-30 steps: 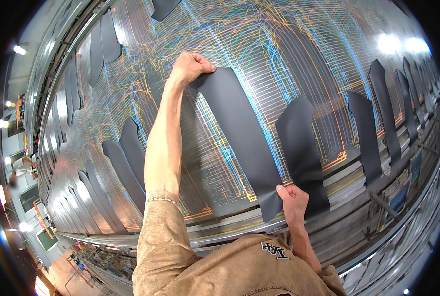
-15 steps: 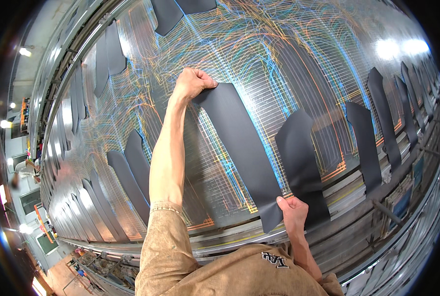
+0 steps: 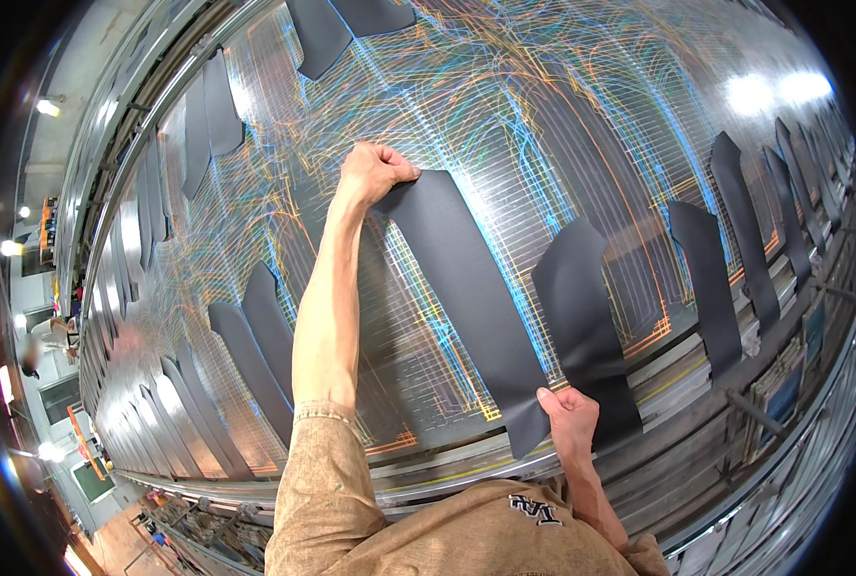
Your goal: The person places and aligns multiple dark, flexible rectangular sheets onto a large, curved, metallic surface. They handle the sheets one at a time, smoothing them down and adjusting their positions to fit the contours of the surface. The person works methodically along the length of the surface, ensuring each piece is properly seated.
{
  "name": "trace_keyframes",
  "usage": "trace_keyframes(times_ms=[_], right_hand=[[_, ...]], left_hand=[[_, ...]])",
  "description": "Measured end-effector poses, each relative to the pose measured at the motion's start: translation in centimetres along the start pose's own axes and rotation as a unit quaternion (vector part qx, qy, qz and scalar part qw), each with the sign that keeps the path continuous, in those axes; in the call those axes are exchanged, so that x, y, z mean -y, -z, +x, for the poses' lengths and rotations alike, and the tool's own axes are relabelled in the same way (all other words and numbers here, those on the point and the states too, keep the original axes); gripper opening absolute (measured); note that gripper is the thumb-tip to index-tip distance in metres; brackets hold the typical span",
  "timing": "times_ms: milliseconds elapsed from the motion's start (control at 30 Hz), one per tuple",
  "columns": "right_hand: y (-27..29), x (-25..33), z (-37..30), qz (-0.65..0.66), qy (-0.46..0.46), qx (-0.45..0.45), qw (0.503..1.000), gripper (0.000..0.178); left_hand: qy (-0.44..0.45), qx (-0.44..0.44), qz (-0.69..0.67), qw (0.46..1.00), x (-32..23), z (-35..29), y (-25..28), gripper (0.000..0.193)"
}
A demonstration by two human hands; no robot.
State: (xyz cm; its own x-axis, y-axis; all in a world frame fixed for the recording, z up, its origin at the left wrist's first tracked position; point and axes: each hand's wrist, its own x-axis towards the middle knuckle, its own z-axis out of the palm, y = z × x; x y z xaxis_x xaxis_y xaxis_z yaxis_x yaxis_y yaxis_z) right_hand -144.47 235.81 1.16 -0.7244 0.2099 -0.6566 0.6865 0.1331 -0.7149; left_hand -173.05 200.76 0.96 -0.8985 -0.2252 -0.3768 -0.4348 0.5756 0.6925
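Note:
A long dark grey cut panel, thin and flexible like fabric, stretches between my hands over the line-marked table. At its far left corner my left hand is closed, pinching the edge between thumb and fingers. My right hand pinches the right edge near the panel's near end, which droops past the table's edge in a fold. Just right of it lies another dark panel with a pointed far end, its near end hanging over the edge behind my right hand.
Paired dark panels lie to the left, and several more run along the right, one panel overhanging the near edge. Further panels lie across the table. A metal rail borders the near side. Coloured printed lines cover the tabletop.
The whole view has shifted slightly, with the far panels and my left hand a little lower in it. Both hands keep their pinch on the same panel.

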Motion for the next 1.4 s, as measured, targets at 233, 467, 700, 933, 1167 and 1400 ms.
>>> trace_keyframes(times_ms=[233,467,700,933,1167,1400], right_hand=[[0.0,0.1,-0.1,0.009,-0.003,0.005,1.0,0.028],[-0.3,-0.6,0.2,0.003,0.013,-0.01,1.0,0.032],[0.3,0.1,0.0,-0.034,0.025,0.009,0.999,0.03],[0.1,-0.1,0.0,-0.003,-0.018,0.007,1.0,0.024],[0.2,-0.3,0.1,-0.024,0.026,0.006,0.999,0.027],[0.2,-0.1,0.1,-0.02,0.004,0.014,1.0,0.026]], left_hand=[[-0.014,-0.007,0.018,1.0,-0.1,-0.5,0.0,0.02],[-0.249,-0.205,0.27,0.907,0.0,-3.3,-2.2,0.031],[-0.368,-0.305,0.328,0.815,2.7,-3.4,-5.1,0.019],[-0.372,-0.302,0.33,0.813,3.3,-3.1,-5.3,0.018],[-0.361,-0.308,0.34,0.812,3.5,-3.0,-5.3,0.018],[-0.355,-0.306,0.342,0.814,3.8,-2.8,-5.4,0.018]])
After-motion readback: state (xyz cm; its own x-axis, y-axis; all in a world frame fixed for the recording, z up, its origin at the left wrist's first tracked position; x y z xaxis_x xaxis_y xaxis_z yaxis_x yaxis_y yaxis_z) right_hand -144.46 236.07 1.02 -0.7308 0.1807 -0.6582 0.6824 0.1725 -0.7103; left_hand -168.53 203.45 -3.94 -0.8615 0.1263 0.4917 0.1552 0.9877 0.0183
